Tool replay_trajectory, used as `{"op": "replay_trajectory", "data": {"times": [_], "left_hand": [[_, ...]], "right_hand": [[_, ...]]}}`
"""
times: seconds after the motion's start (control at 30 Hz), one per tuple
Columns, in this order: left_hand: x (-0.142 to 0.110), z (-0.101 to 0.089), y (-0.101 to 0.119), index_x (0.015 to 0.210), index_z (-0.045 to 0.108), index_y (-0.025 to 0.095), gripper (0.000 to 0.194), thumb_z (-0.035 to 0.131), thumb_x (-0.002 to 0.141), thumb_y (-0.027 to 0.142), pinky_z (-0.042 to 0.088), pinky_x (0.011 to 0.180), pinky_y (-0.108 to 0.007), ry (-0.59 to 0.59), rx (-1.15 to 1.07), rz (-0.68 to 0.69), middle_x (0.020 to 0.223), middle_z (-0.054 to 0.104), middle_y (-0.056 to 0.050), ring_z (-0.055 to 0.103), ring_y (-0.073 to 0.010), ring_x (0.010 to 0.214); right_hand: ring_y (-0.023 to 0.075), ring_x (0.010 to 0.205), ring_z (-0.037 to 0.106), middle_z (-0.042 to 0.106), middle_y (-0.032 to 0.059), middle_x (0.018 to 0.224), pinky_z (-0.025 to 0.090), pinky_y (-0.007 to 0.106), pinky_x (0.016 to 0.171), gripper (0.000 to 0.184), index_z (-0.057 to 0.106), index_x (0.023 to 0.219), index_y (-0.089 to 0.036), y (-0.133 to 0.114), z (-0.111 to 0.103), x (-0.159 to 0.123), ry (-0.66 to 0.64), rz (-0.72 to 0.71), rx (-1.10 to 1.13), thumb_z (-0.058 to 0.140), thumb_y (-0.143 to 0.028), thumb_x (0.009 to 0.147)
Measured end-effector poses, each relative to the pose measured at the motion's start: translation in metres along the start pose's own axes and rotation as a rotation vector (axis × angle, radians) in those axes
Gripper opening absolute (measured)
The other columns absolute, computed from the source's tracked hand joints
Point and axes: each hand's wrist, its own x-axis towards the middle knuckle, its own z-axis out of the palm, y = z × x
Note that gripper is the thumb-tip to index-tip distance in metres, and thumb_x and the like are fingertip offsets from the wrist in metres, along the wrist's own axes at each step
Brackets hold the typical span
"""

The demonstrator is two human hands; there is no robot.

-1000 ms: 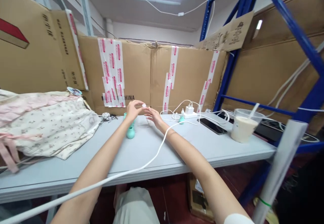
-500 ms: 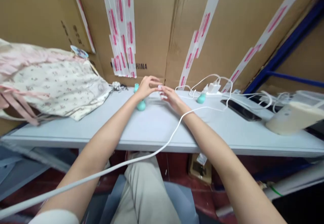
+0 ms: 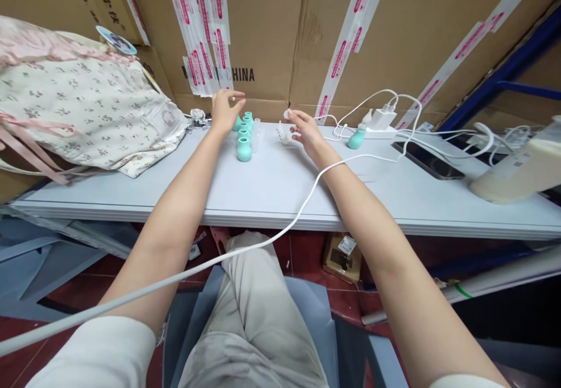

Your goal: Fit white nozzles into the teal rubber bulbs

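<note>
Right of the bulbs [image 3: 244,151], pinches a small clear piece [image 3: 287,114] between thumb and fingertip of the right hand [image 3: 305,134], raised off the table [image 3: 280,192]. Just left of the bulbs' far end, spreads thumb and forefinger of the left hand [image 3: 227,113] apart, with nothing visible between; cannot tell of any contact between the other fingers and the nearest bulb [image 3: 237,124]. Could lose the piece through so slight a grip, then struggle to find it among the clear parts [image 3: 286,138] right of the bulbs, because of see-through plastic on a pale top. Might topple the bulbs one against the next by lowering the left hand carelessly, given round bodies in a close line; might likewise upset the tubes [image 3: 258,131], just beside the bulbs on the right, with a hasty leftward sweep. Risks a snag too from the cable [image 3: 175,279], crossing nearer than the bulbs and in front of both forearms: by pulling back sharply, could perhaps tug at the charger [image 3: 381,120], well right of the bulbs.
</note>
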Motion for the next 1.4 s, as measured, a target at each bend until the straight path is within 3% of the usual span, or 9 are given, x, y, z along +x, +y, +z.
{"op": "replay_trajectory", "data": {"times": [0.13, 0.3, 0.57, 0.77, 0.97, 1.07, 1.23, 1.4], "left_hand": [[0.001, -0.010, -0.011, 0.096, 0.066, 0.018, 0.023, 0.059, 0.077, 0.028, 0.036, 0.100, -0.039, 0.066, 0.102, -0.115, 0.103, 0.062, -0.006, 0.054, -0.0196, 0.099], [-0.007, -0.014, -0.016, 0.097, 0.067, 0.019, 0.027, 0.064, 0.070, 0.025, 0.039, 0.097, -0.042, -0.075, 0.199, -0.221, 0.100, 0.063, -0.006, 0.053, -0.0218, 0.096], [-0.014, -0.012, -0.013, 0.097, 0.067, 0.024, 0.025, 0.065, 0.072, 0.027, 0.037, 0.097, -0.045, -0.146, 0.293, -0.220, 0.106, 0.058, -0.007, 0.050, -0.0249, 0.102], [-0.017, -0.012, -0.006, 0.096, 0.066, 0.024, 0.022, 0.061, 0.075, 0.025, 0.037, 0.096, -0.046, -0.163, 0.358, -0.202, 0.109, 0.057, -0.008, 0.049, -0.0271, 0.107], [-0.019, -0.007, -0.011, 0.124, 0.047, 0.020, 0.050, 0.059, 0.077, 0.028, 0.035, 0.099, -0.042, -0.066, 0.235, -0.292, 0.116, 0.058, -0.010, 0.045, -0.0270, 0.115], [-0.020, -0.004, -0.017, 0.128, 0.042, 0.019, 0.055, 0.059, 0.076, 0.027, 0.034, 0.101, -0.042, -0.061, 0.189, -0.329, 0.117, 0.058, -0.011, 0.045, -0.0266, 0.118], [-0.023, -0.002, -0.023, 0.122, 0.046, 0.021, 0.047, 0.055, 0.077, 0.022, 0.035, 0.100, -0.043, -0.035, 0.216, -0.253, 0.116, 0.059, -0.009, 0.046, -0.0266, 0.116], [-0.025, 0.000, -0.024, 0.123, 0.047, 0.017, 0.048, 0.056, 0.077, 0.024, 0.035, 0.101, -0.041, -0.107, 0.261, -0.254, 0.116, 0.059, -0.011, 0.047, -0.0263, 0.114]], "right_hand": [[0.0050, 0.056, 0.041, 0.058, -0.0029, 0.075, 0.031, 0.017, 0.048, 0.035, 0.062, 0.085, -0.021, 0.004, 0.000, 0.001, 0.046, -0.026, -0.020, 0.071, -0.049, 0.066], [0.0076, 0.057, 0.044, 0.056, -0.0019, 0.069, 0.031, 0.019, 0.047, 0.033, 0.065, 0.085, -0.020, 0.008, 0.004, -0.001, 0.016, -0.053, -0.059, 0.075, -0.041, 0.062], [0.0088, 0.062, 0.047, 0.058, 0.0000, 0.077, 0.032, 0.020, 0.049, 0.031, 0.066, 0.091, -0.020, 0.005, 0.012, -0.009, -0.087, -0.086, -0.086, 0.068, -0.041, 0.068], [0.0083, 0.067, 0.047, 0.056, 0.0001, 0.084, 0.033, 0.019, 0.051, 0.033, 0.064, 0.094, -0.022, -0.001, 0.014, -0.014, -0.204, -0.073, 0.034, 0.067, -0.043, 0.069], [0.0082, 0.068, 0.046, 0.055, -0.0011, 0.085, 0.032, 0.018, 0.052, 0.030, 0.063, 0.094, -0.025, -0.003, 0.015, -0.014, -0.310, -0.040, 0.155, 0.066, -0.041, 0.069], [0.0080, 0.067, 0.046, 0.054, -0.0012, 0.084, 0.032, 0.018, 0.052, 0.029, 0.063, 0.093, -0.024, -0.002, 0.016, -0.014, -0.327, -0.035, 0.167, 0.067, -0.041, 0.069], [0.0072, 0.066, 0.046, 0.052, -0.0016, 0.083, 0.033, 0.017, 0.052, 0.031, 0.063, 0.091, -0.023, -0.001, 0.016, -0.013, -0.304, -0.027, 0.171, 0.067, -0.044, 0.070], [0.0073, 0.065, 0.046, 0.050, -0.0019, 0.079, 0.035, 0.018, 0.051, 0.035, 0.062, 0.086, -0.021, -0.003, 0.017, -0.014, -0.293, -0.007, 0.243, 0.067, -0.050, 0.068]]}}
